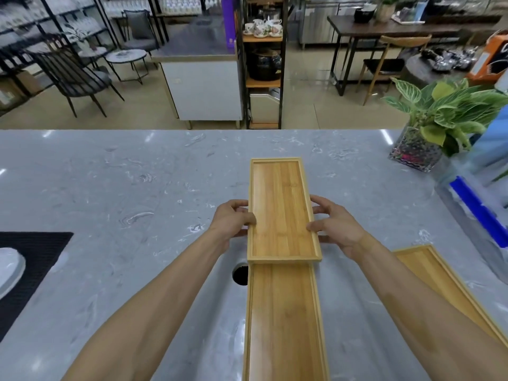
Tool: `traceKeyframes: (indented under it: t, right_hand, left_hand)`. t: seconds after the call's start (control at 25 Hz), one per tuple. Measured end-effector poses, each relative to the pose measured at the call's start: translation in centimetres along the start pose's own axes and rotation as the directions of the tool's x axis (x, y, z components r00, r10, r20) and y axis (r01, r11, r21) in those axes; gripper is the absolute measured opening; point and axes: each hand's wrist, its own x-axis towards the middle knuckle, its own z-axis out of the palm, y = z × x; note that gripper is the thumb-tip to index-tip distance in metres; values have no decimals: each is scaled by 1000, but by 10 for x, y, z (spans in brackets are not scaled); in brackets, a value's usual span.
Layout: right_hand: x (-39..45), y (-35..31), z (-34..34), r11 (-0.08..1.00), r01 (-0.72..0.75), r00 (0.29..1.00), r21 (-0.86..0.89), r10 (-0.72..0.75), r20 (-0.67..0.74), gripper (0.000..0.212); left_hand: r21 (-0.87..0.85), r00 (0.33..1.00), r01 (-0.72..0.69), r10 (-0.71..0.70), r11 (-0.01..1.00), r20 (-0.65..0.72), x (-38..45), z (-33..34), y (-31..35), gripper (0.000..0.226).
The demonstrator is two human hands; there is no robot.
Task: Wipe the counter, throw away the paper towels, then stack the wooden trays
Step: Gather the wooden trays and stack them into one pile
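Note:
A long wooden tray [280,199] lies lengthwise over the middle of the grey marble counter [123,188]. My left hand [232,220] grips its left side and my right hand [336,225] grips its right side, thumbs inside the rim. Its near end overlaps the far end of a second wooden tray [286,320] that runs toward me on the counter. A third wooden tray [439,287] sits at an angle to the right, partly hidden behind my right forearm. No paper towels are visible.
A round hole [240,274] opens in the counter just left of the lower tray. A black mat [30,268] with a white object lies at the left edge. A potted plant [437,125] and blue-and-clear items [478,204] stand at the right.

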Motion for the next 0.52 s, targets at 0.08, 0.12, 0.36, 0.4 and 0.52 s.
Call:
traceKeyframes:
  t: [0.08, 0.12, 0.36, 0.4, 0.52]
  right_hand:
    - [-34, 7, 3, 1000, 4, 1000, -5, -4, 14, 65]
    - [-49, 12, 5, 1000, 10, 1000, -19, -10, 15, 65]
    - [-124, 53, 19, 993, 77, 997, -92, -78, -5, 66]
    - [-133, 60, 21, 991, 87, 996, -98, -88, -9, 66]
    - [-155, 80, 26, 988, 104, 994, -113, -106, -13, 69]
  left_hand:
    - [2, 999, -7, 7, 1000, 38, -32, -6, -11, 45]
    - [0, 999, -8, 8, 1000, 50, -47, -9, -18, 46]
    - [-8, 997, -46, 46, 999, 61, -118, -17, -65, 43]
    - [0, 997, -50, 50, 999, 62, -126, -18, -71, 43]
    - [3, 997, -52, 52, 999, 61, -149, -19, -89, 42]
